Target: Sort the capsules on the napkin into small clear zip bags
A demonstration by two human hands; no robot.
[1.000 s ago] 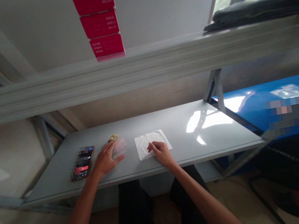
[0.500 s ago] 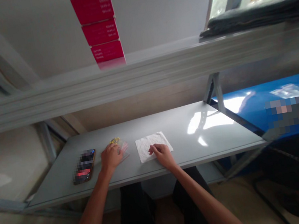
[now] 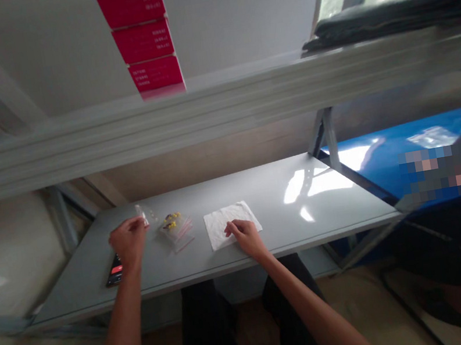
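Note:
My left hand (image 3: 128,241) is raised over the left part of the table, its fingers pinched on a small clear plastic bag (image 3: 143,215). To its right lies another clear plastic bag (image 3: 179,237) with pinkish edges, and small yellow-and-dark pieces (image 3: 171,222) are on or beside it. My right hand (image 3: 244,235) rests over a white tissue (image 3: 216,220), thumb and fingers drawn together. Whether anything is between them is too small to make out. A phone (image 3: 115,274) lies partly covered by my left hand.
The grey table (image 3: 284,228) sits below a thick shelf edge (image 3: 220,109). Stacked red boxes (image 3: 142,40) and dark folded material (image 3: 385,17) are on the shelf. Metal posts (image 3: 331,138) stand at right, with a blue surface (image 3: 372,172) and a co-worker's blurred hands beyond.
My left hand has moved left from the yellow pieces, over the phone, and now carries a small clear plastic bag. My right hand stays on the tissue. The view has shifted slightly.

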